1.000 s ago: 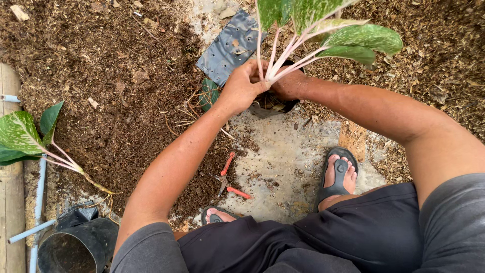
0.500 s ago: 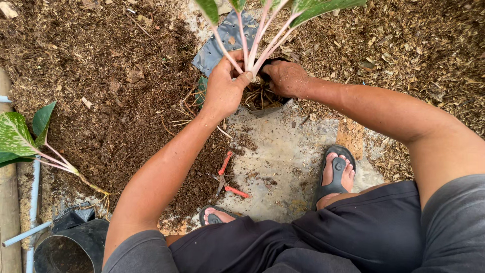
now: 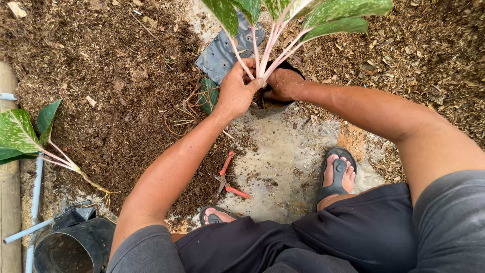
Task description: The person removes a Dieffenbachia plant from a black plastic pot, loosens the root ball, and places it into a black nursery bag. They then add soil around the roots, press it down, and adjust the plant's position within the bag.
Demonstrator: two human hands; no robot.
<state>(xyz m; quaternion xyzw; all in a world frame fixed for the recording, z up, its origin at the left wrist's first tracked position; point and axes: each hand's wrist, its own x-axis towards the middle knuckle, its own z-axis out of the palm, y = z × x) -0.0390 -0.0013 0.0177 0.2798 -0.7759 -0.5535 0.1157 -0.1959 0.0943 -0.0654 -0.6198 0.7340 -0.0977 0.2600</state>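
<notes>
L hand (image 3: 236,95) clenched round pink stems of plant (image 3: 283,30), top centre of frame, holding it upright in small black pot (image 3: 270,103). R hand (image 3: 283,83) soil-caked, fingers curled at stem base in pot; can't tell if gripping.

Step, prob.: potting, firming soil at roots. Next calls for steady stem hold, more mix pressed in.

Plant: mottled green leaves, pale-pink stalks, bunched. Red pruners (image 3: 227,177) lower centre, on concrete (image 3: 283,167).
</notes>
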